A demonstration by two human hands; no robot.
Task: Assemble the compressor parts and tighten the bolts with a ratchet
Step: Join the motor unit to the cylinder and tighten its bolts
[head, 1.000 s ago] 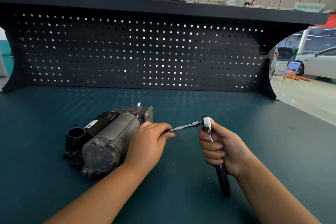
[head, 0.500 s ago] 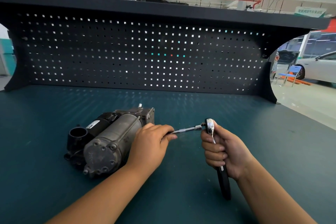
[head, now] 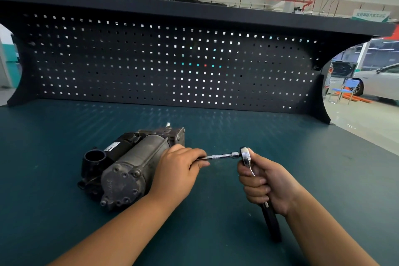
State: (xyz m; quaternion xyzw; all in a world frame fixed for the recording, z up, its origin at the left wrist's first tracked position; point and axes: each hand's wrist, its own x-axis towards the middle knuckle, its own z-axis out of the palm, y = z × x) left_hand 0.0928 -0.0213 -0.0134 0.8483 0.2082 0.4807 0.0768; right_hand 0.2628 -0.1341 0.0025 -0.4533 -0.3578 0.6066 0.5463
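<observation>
Compressor (head: 133,168) looks assembled, left of centre on bench (head: 280,136). Right hand (head: 265,185) clenches ratchet (head: 246,156); left hand (head: 179,168) fingers curl round extension bar (head: 220,155). I'd say mid-tightening; bolt hidden.

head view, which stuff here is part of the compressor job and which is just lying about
In the job: compressor; ratchet and its bar; left hand, pinching the bar; right hand, gripping the ratchet.

Just about: bench; pegboard; blue chair; white car.
</observation>
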